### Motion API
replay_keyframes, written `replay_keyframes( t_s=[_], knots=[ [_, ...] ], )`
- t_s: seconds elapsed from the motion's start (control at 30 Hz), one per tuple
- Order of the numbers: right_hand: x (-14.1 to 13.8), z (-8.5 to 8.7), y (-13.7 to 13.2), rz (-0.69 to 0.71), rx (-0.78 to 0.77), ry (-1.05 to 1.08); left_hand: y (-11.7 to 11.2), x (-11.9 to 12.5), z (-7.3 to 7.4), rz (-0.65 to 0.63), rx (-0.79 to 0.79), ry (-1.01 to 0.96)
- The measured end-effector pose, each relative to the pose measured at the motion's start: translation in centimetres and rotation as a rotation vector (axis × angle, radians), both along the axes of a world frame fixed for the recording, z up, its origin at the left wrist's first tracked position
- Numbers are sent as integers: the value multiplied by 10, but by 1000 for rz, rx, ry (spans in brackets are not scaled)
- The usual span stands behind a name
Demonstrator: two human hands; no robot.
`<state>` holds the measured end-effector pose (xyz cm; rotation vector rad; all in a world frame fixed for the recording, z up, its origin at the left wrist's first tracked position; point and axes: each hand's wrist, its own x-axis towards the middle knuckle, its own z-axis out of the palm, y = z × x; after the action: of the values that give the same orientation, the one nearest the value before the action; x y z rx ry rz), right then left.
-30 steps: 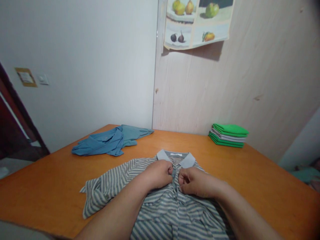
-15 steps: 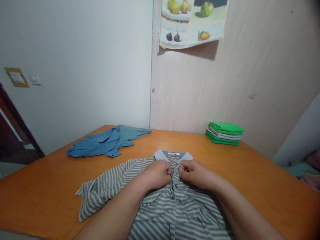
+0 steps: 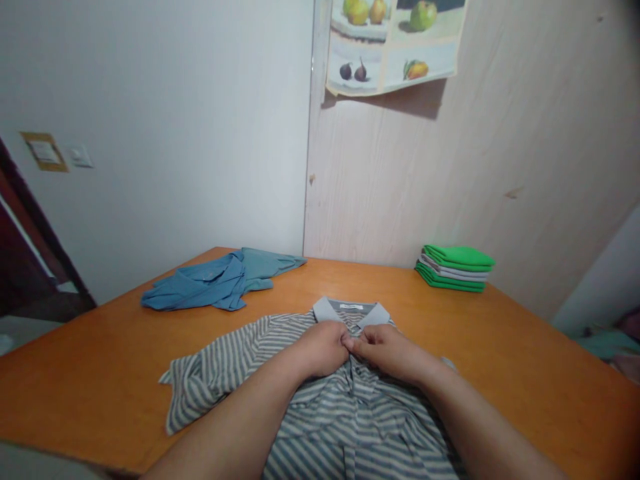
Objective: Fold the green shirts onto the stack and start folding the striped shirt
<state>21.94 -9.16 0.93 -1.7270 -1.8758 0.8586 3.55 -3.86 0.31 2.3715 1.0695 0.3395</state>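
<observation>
A grey and white striped polo shirt (image 3: 235,373) lies front up on the orange table (image 3: 100,360), its plain grey collar (image 3: 327,310) pointing away from me. My left hand (image 3: 320,347) and my right hand (image 3: 383,350) meet just below the collar. Both are closed in a pinch on the shirt's button placket, thumbs and fingertips touching each other at the centre. My forearms lie over the shirt's body and hide much of it.
A crumpled blue shirt (image 3: 215,283) lies at the table's far left. A folded stack of green and grey clothes (image 3: 455,267) sits at the far right by the wooden wall. A fruit poster (image 3: 390,43) hangs above.
My two hands, held a little apart on either side of the placket before, have come together and now touch at the centre below the collar.
</observation>
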Motion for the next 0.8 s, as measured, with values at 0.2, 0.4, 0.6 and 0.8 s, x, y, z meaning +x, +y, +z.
replay_keyframes(
  t_s=[0.2,0.4,0.6,0.8],
  knots=[
    [1,-7,2,6,-50,71,-2,4,0,31,-30,-46],
    [3,-2,2,-67,-66,202,1,6,-2,49,-47,-136],
    [3,6,1,-155,-67,266,1,9,-3,53,-31,-152],
    [-3,2,0,-92,-102,154,-3,9,0,73,-77,-183]
  ],
)
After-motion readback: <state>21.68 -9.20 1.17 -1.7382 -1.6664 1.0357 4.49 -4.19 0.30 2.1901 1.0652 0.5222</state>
